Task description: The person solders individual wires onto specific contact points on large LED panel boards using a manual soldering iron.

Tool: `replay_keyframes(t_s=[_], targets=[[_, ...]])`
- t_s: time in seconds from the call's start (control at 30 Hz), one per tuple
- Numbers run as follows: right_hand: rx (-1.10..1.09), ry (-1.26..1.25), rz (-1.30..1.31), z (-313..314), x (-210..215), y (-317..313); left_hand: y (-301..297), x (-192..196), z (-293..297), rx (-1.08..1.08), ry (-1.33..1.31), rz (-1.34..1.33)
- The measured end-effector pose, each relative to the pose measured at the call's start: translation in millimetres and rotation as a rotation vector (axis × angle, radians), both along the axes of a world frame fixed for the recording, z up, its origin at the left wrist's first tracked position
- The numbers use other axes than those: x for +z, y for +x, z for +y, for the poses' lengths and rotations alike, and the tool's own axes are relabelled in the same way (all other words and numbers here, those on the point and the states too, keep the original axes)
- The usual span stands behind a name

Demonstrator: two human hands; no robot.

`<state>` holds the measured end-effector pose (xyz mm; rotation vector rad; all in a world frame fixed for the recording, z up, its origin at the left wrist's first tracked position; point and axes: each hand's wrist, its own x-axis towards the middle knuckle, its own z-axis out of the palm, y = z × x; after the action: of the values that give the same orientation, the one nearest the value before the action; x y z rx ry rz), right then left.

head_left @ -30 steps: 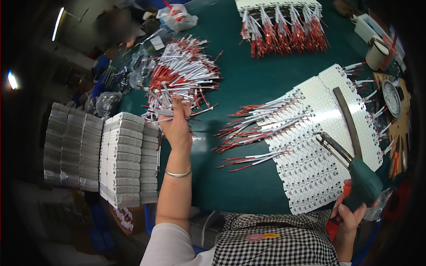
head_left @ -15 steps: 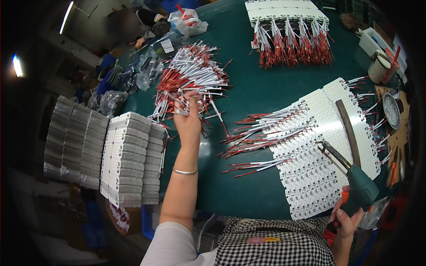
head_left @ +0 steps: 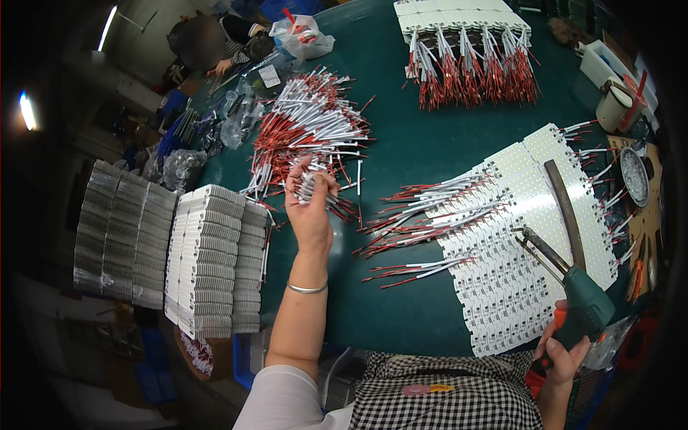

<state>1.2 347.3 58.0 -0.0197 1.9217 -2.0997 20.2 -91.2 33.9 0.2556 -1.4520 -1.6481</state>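
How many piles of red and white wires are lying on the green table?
2 loose piles: a big red-and-white wire heap by the left hand, and a smaller spread beside the white circuit strips. More wires hang from strips at the far edge.

Clear plastic bag with red contents at table's far edge, small white paper label nearby (flat), crumpled clear plastic bags left

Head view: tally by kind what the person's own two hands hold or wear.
bunch of red-and-white wires, held in the left hand: 1
green soldering gun, held in the right hand: 1
silver bangle, on the left wrist: 1
Total: 3
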Motion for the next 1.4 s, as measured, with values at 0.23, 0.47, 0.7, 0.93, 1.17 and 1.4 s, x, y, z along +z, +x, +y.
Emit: replay_keyframes(t_s=[0.23, 0.47, 0.7, 0.93, 1.17, 1.4], targets=[[-0.002, -0.029, -0.01, 7.8, -5.5, 3.6, 0.1, 13.2, 9.3, -0.086, 0.05, -0.144], [0.064, -0.081, -0.07, 26.4, 0.1, 6.1, -2.4, 51.9, 91.7, -0.151, -0.982, -0.528], [0.164, -0.098, -0.125, 32.1, 7.5, 6.8, -12.0, 9.4, 145.7, -0.403, -1.235, -0.391], [0.085, -0.041, -0.223, 23.4, 14.6, 4.7, -19.0, -4.7, 150.5, -0.391, -1.282, -0.417], [0.12, -0.001, -0.34, 16.3, 19.6, 0.4, -21.1, -8.6, 152.9, -0.386, -1.24, -0.446], [0.154, 0.01, -0.327, 11.5, 15.8, -0.5, -20.8, -14.2, 150.7, -0.389, -1.224, -0.446]])
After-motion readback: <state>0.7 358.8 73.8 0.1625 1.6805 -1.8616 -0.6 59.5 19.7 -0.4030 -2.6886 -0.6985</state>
